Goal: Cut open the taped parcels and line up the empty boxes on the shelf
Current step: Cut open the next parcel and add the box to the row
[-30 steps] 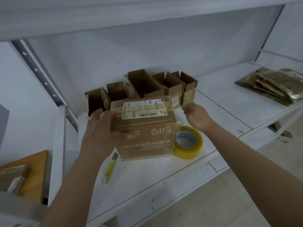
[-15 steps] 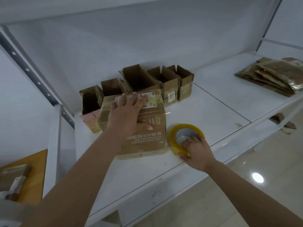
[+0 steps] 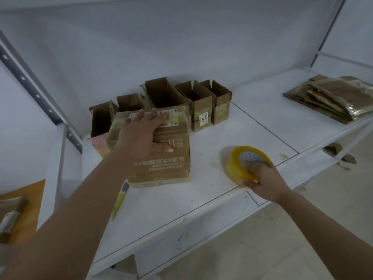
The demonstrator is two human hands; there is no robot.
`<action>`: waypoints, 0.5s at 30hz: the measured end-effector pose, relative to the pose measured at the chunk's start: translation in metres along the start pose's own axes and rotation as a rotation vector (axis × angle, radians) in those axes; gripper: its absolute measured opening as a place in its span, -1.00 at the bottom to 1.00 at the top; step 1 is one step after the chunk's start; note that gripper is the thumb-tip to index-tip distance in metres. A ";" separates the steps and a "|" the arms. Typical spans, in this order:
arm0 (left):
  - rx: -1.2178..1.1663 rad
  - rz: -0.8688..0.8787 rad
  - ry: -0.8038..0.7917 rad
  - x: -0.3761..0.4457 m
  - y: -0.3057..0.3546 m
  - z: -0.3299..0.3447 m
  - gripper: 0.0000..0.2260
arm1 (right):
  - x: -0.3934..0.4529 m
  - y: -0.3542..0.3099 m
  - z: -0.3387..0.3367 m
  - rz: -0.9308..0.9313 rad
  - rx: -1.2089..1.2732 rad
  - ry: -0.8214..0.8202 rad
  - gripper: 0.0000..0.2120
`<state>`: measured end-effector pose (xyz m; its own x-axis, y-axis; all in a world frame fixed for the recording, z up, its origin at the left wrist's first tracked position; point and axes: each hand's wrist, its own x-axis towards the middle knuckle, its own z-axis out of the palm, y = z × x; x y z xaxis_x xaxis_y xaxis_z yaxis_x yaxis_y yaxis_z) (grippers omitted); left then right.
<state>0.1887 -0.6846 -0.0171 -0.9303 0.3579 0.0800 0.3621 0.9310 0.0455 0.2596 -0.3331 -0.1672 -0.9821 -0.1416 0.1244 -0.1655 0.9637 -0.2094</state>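
Nearest to me, my right hand (image 3: 264, 181) sits at the front edge of the white shelf (image 3: 201, 199), its fingers curled over the rim of a yellow tape roll (image 3: 245, 163) and gripping it. To the left, a yellow utility knife (image 3: 120, 199) lies flat on the shelf, just in front of the parcel and partly hidden by my left forearm; neither hand touches it.

A little farther in, my left hand (image 3: 141, 136) lies on the taped parcel (image 3: 161, 158), fingers spread over its top edge and white label, thumb pressed against the printed front face. The fingers are apart and flat, steadying and not clamping. The parcel stands on the shelf, left of centre, and looks fully sealed under glossy tape.

Behind it, touching or nearly touching it, 5 opened boxes (image 3: 201, 104) stand in a rough row along the back wall, flaps up and dark inside. They appear empty, though I cannot see every bottom.

Far right on the same shelf, well apart, rests a stack of flat packets (image 3: 333, 100); whether they belong to the job I cannot tell.

My judgement: 5 boxes are done and lined up, and this 1 parcel is left to cut, empty and add to the row.
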 end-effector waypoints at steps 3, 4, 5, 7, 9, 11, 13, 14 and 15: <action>0.028 -0.036 0.011 -0.011 -0.003 0.002 -0.10 | 0.026 -0.016 -0.009 0.113 0.032 -0.012 -0.51; 0.017 -0.025 0.006 -0.010 -0.002 0.004 -0.09 | 0.031 -0.021 -0.012 0.172 0.036 -0.022 -0.53; 0.013 -0.016 -0.004 -0.011 0.000 0.004 -0.09 | 0.039 -0.027 -0.012 0.226 0.003 -0.037 -0.54; 0.016 -0.002 -0.006 -0.013 0.004 0.005 -0.10 | 0.055 -0.050 -0.018 0.266 -0.041 -0.025 -0.51; 0.014 0.004 -0.011 -0.017 0.005 0.004 -0.09 | 0.077 -0.079 -0.033 0.209 0.219 0.070 -0.55; -0.003 0.042 -0.043 -0.026 0.001 0.004 -0.04 | 0.094 -0.110 -0.052 0.134 0.662 0.080 -0.65; -0.035 0.147 -0.060 -0.036 0.001 0.004 -0.02 | 0.100 -0.131 -0.065 0.085 0.980 -0.039 -0.61; -0.061 0.202 -0.066 -0.041 0.000 0.003 -0.04 | 0.100 -0.135 -0.067 0.074 1.111 -0.088 -0.53; -0.093 0.247 -0.075 -0.043 -0.001 0.001 -0.07 | 0.098 -0.136 -0.066 0.081 1.203 -0.112 -0.49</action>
<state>0.2287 -0.7011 -0.0215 -0.8138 0.5806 0.0266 0.5789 0.8057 0.1255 0.1915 -0.4627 -0.0622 -0.9859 -0.1670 -0.0029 -0.0229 0.1526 -0.9880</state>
